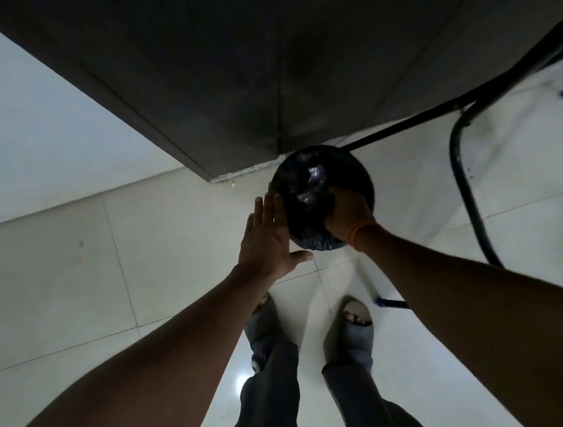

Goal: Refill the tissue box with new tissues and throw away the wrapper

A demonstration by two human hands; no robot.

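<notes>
Both hands at lined bin: right hand reaches inside, grip hidden; left hand open, empty. Wrapper disposal seems near done.

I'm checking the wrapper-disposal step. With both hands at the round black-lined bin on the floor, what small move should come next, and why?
Probably draw the right hand up out of the round black-lined bin. Its fingers are down inside the liner near something shiny and crumpled, perhaps the wrapper, while the left hand is open and flat at the rim. Whether the right hand has let go cannot be seen.

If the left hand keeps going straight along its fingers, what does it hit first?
Probably the black-lined bin: the left hand is flat and open, its fingertips already at the rim's left edge. Depth unclear; it may slide past.
</notes>
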